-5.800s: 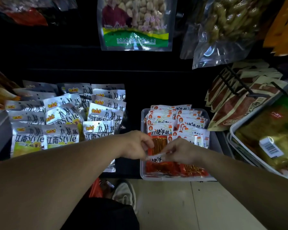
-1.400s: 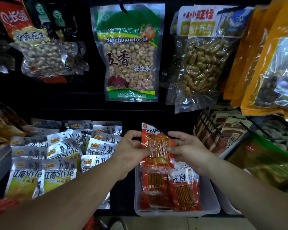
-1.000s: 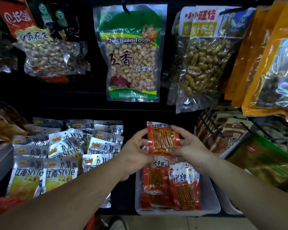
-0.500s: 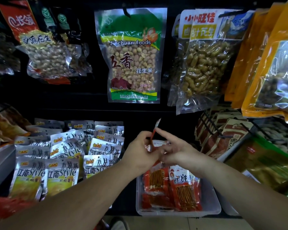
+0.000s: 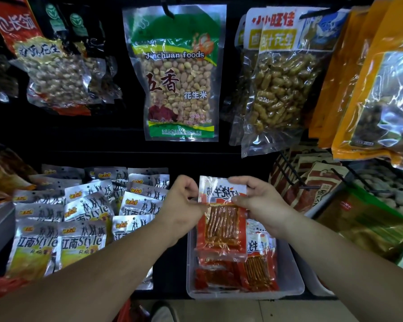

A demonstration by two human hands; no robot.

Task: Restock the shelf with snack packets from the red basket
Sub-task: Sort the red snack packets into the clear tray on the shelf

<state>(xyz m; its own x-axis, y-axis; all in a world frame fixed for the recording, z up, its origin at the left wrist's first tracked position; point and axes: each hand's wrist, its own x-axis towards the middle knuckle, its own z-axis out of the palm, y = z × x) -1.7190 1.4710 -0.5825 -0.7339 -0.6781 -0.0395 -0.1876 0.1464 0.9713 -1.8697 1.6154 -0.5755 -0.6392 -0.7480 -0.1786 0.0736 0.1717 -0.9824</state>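
head view: the left hand (image 5: 184,205) and the right hand (image 5: 258,203) hold one red snack packet (image 5: 221,226) between them, just above the back of a clear plastic tray (image 5: 291,289) on the lower shelf. the left hand's curled fingers pinch the packet's left edge, and the right hand's thumb and fingers pinch its upper right corner. the packet faces the camera with its white printed band at the top, the characters upside down, and a clear window below showing thin orange-brown sticks. under it, more red packets (image 5: 258,273) of the same kind lie flat in the tray, overlapping one another. to the left of the tray, silver packets (image 5: 79,242) marked "style" stand in rows, each overlapping the one behind. on the dark panel above hang a bag of shelled peanuts (image 5: 177,89) labelled "jinchuan foods", a clear bag of peanuts in the shell (image 5: 282,89) to its right, and orange bags (image 5: 370,89) at the far right. a shoe (image 5: 163,312) shows on the pale floor at the bottom edge
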